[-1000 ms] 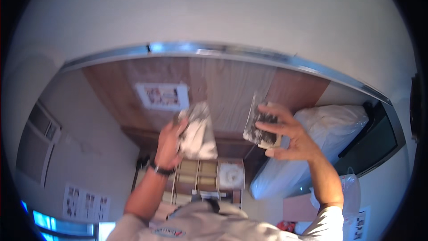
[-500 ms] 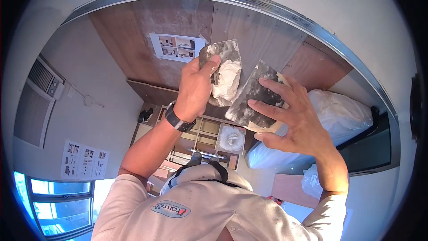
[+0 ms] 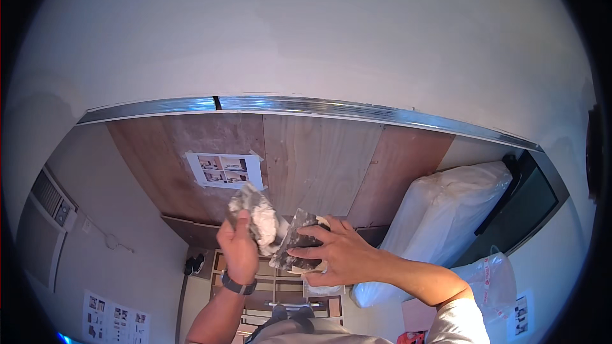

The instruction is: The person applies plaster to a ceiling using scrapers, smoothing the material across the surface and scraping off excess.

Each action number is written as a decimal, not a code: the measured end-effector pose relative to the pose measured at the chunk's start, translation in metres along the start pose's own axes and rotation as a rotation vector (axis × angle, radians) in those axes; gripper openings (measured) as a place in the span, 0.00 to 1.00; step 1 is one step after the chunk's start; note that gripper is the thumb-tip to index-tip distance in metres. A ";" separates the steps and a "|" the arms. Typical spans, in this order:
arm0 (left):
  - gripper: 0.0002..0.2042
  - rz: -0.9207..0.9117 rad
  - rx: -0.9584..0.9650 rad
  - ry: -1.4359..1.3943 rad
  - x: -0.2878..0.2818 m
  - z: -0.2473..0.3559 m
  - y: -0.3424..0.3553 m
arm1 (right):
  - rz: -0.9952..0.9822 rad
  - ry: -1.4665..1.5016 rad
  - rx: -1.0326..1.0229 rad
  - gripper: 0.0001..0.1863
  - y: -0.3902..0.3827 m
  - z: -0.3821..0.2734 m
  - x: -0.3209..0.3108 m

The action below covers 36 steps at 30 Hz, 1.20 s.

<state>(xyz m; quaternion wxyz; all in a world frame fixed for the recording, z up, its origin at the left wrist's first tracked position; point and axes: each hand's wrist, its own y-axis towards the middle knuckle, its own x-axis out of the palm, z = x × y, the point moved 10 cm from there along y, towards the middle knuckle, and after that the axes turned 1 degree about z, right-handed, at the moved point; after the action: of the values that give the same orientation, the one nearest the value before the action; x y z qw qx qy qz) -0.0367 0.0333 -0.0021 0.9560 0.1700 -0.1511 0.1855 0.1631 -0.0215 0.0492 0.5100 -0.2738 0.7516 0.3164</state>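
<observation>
My left hand [image 3: 238,255] is closed round a grey, smeared putty knife [image 3: 237,202], thumb on its face. A thick lump of white putty [image 3: 264,222] sits on that blade. Close to its right, my right hand [image 3: 349,253] grips a second putty knife [image 3: 298,232], a wide dark blade with white smears. My fingers are spread across its face and my thumb is at its lower edge. The two blades nearly meet at their lower ends; whether they touch I cannot tell. My fingers hide the handles.
A pale ceiling [image 3: 306,32] spans the top, edged by a shiny metal strip [image 3: 344,104]. Beyond are brown wooden panels [image 3: 319,159] with a taped picture sheet [image 3: 224,171]. A plastic-wrapped bulky item [image 3: 440,210] leans at right, above a clear plastic bag [image 3: 488,286]. Wooden framing [image 3: 290,285] lies below.
The view has tilted up, showing more ceiling. Both hands with their putty knives sit lower in the picture, and the two blades are closer together. The putty stays on the left blade.
</observation>
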 end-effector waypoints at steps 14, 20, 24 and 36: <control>0.18 0.262 -0.380 -0.385 -0.177 -0.048 -0.041 | 0.473 2.026 -0.039 0.45 -0.024 0.117 -0.015; 0.15 0.405 -0.373 -0.429 -0.236 -0.089 -0.077 | 0.848 -0.467 0.012 0.36 -0.004 0.083 -0.178; 0.15 0.379 -0.366 -0.386 -0.213 -0.087 -0.063 | 0.785 -0.956 -0.129 0.27 0.057 0.063 -0.207; 0.15 0.460 -0.397 -0.460 -0.219 -0.097 -0.076 | 0.589 -1.368 -0.285 0.13 0.171 0.052 -0.188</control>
<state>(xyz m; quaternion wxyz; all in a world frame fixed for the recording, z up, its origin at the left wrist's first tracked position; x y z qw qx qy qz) -0.1780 -0.0630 -0.1867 0.8448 -0.0194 -0.4289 0.3193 0.1300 0.1455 0.2448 0.7165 0.1322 0.2616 0.6330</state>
